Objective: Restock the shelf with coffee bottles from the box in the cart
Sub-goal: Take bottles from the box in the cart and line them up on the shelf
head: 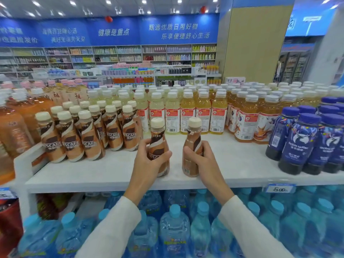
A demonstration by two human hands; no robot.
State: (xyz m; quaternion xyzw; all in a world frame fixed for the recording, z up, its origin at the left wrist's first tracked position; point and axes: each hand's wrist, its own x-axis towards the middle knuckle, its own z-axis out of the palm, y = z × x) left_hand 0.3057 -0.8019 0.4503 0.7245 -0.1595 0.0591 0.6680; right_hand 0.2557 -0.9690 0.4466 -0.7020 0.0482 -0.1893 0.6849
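Left hand grips a NESCAFÉ coffee bottle — right hand grips another bottle, barcode outward — both upright on the shelf.

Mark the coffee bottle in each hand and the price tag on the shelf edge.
Left-hand coffee bottle [158, 141], head view, on the label below its neck.
Right-hand coffee bottle [192, 139], head view, on the label below its neck.
Price tag [279, 189], head view, on its printed face.
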